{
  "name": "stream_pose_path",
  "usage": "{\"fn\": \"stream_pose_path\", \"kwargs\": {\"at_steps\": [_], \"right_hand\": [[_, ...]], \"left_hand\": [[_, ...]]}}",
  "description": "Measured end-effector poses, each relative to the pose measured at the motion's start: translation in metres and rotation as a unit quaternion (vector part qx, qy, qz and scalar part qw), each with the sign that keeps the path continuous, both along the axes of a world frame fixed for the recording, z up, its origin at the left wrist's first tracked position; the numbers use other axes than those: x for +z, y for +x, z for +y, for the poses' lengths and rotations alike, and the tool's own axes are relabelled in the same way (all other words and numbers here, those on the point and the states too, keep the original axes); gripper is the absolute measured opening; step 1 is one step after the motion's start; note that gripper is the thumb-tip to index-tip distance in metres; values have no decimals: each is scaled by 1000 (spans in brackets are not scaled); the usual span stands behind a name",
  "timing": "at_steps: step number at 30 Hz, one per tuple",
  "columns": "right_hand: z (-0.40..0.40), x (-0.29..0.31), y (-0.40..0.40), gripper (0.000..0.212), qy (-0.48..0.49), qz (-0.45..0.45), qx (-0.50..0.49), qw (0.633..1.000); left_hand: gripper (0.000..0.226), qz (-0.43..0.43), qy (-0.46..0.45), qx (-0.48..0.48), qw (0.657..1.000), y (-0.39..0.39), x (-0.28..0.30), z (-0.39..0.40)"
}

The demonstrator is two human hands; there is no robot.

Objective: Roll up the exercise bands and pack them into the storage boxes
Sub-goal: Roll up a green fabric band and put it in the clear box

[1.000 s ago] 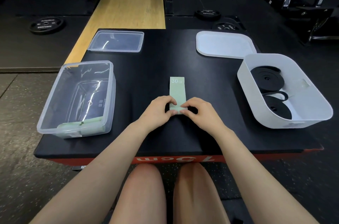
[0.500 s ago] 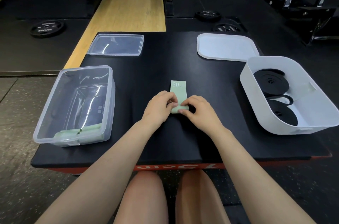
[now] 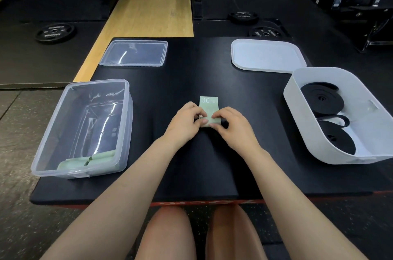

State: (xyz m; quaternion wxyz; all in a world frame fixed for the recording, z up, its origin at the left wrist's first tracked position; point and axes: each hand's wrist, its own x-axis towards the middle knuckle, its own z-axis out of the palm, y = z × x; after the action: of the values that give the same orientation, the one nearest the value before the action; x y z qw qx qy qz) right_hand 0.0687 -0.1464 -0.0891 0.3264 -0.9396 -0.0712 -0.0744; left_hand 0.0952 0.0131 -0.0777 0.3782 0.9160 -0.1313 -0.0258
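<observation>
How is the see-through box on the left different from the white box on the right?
The clear box has see-through walls and a squarish rectangular shape; the white box is opaque with rounded corners. The clear box holds pale green bands at its near end; the white box holds rolled black bands. Both stand open on the black tabletop, each with its lid, the clear lid and the white lid, lying behind it.

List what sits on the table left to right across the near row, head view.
clear storage box → left hand → green band → right hand → white storage box
</observation>
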Motion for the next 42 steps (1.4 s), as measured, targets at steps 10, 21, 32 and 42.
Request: {"fn": "stream_pose_path", "kwargs": {"at_steps": [10,21,32,42], "right_hand": [[3,1,22,21,26,14,-48,998],[-2,0,37,28,36,36,-38,998],[0,2,44,24,-8,1,-47,999],[-3,9,71,23,31,62,-38,997]], "left_hand": [[17,-55,12,11,998,5,-8,1],[25,-72,31,44,996,17,-7,-5],[27,-47,51,44,997,38,-2,-12],[27,-106,92,41,989,42,-5,-16]]}}
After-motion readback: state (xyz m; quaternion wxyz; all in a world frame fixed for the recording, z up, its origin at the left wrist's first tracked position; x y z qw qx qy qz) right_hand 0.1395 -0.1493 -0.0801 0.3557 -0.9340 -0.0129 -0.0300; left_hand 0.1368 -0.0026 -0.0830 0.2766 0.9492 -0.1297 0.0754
